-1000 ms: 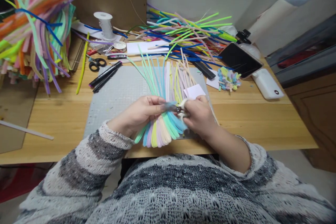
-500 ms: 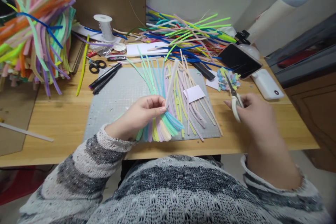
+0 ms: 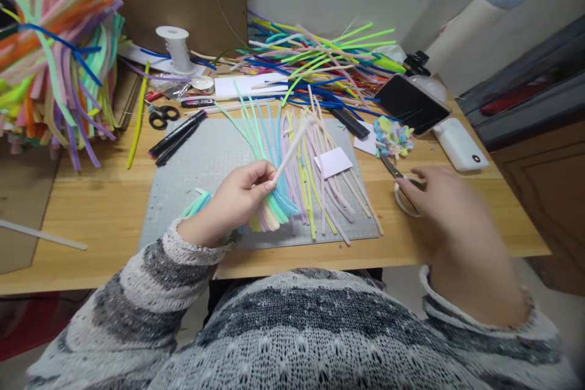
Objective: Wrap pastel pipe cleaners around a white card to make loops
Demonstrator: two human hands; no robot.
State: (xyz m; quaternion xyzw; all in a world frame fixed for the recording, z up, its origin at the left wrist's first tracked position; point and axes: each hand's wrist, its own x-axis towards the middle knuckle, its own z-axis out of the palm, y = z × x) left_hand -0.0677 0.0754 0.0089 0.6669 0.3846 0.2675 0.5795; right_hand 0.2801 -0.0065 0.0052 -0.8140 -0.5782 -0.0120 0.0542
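My left hand point(image 3: 247, 195) pinches a bundle of looped pastel pipe cleaners point(image 3: 281, 207) over the grey cutting mat point(image 3: 183, 164). From its fingertips a white strip point(image 3: 295, 149) slants up to the right. At the right, my right hand point(image 3: 439, 195) is at the light-handled scissors point(image 3: 406, 195), fingers on the handles, blades pointing up-left towards a pastel fluffy piece point(image 3: 393, 137). Loose pastel pipe cleaners point(image 3: 313, 183) lie on the mat's right part, with a small white card point(image 3: 333, 163) on top.
A large bundle of colourful pipe cleaners point(image 3: 55, 61) stands at the left. Black scissors point(image 3: 163, 116), markers point(image 3: 178, 137) and a wire spool point(image 3: 176, 49) lie beyond the mat. A phone point(image 3: 411, 103) and white device point(image 3: 461, 145) are at the right.
My left hand has moved slightly left with the bundle, and the white strip leans more to the right. The scissors in my right hand have come down near the table.
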